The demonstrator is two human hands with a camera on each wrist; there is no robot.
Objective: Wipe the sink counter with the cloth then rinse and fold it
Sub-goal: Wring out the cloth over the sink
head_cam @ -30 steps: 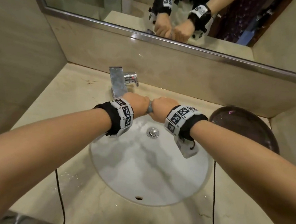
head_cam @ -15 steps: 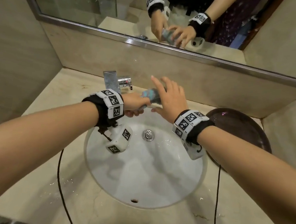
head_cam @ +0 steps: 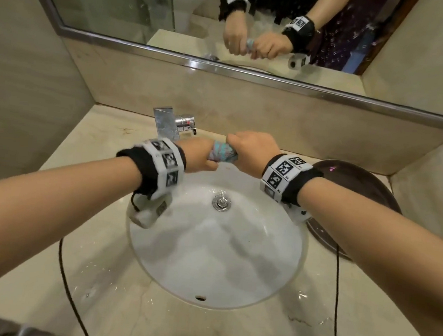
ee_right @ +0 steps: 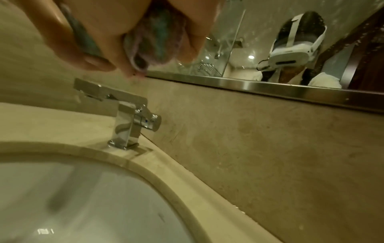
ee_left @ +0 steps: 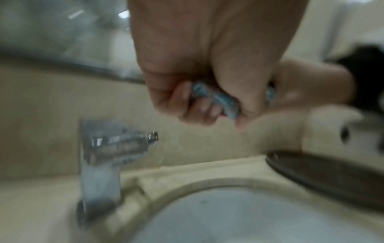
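A blue and pink cloth (head_cam: 223, 152) is bunched into a tight roll above the back of the white sink basin (head_cam: 214, 262). My left hand (head_cam: 198, 156) grips its left end and my right hand (head_cam: 251, 151) grips its right end, both fists curled round it. The left wrist view shows the cloth (ee_left: 220, 100) squeezed between curled fingers (ee_left: 199, 108), and the right wrist view shows the cloth (ee_right: 158, 39) bulging out of my fist. Most of the cloth is hidden inside the two hands.
A chrome faucet (head_cam: 170, 125) stands behind the basin at the left, close to my left hand. A dark round bowl (head_cam: 361, 189) sits on the beige counter (head_cam: 60, 168) at the right. A mirror (head_cam: 122, 4) runs along the back wall. Water drops lie on the counter front.
My right hand, open with spread fingers half a second ago, has closed round the cloth's right end. Both fists now grip the cloth with more of it showing between them.
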